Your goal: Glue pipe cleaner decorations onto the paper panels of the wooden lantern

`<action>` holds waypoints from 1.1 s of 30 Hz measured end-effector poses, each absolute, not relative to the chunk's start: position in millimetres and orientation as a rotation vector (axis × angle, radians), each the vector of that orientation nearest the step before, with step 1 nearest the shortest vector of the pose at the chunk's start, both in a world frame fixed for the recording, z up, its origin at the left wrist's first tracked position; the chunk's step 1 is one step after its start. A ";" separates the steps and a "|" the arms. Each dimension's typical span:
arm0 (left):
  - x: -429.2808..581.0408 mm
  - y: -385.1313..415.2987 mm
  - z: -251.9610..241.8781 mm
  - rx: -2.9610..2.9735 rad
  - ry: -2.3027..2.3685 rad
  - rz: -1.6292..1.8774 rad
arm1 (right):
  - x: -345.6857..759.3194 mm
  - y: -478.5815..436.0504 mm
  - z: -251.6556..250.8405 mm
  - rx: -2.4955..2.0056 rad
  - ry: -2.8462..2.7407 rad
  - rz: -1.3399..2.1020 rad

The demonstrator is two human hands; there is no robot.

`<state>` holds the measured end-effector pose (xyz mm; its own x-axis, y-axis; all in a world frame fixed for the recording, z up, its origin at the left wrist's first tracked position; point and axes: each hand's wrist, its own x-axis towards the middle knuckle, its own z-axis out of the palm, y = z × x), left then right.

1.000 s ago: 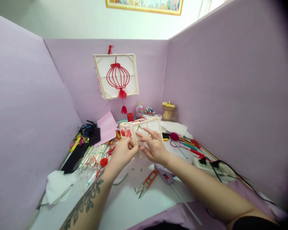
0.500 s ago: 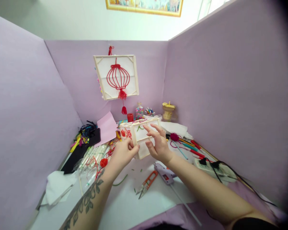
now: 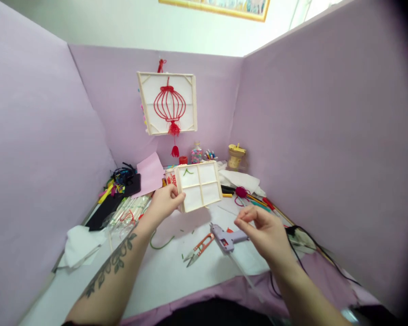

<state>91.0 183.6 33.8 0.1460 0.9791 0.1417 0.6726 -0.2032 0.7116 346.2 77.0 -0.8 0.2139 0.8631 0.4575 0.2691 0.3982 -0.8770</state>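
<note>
— Here, where is the lantern frame [image 3: 199, 186]?
— Raised over the table [image 3: 177, 280], clamped at its corner by the left hand [image 3: 163, 203]; the right hand [image 3: 263, 228], fingertips pinched together, hovers just above the glue gun [image 3: 225, 237]

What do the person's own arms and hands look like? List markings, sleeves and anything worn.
The left hand and left forearm are bare, no sleeve; a dark leafy vine tattoo runs along the forearm. The right hand and right forearm are bare too, with no tattoo showing. No ring or watch is visible.
</note>
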 end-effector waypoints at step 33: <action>87.5 185.7 48.4 1.984 1.825 0.673 | 353.7 58.9 -40.2 -0.554 -0.299 1.711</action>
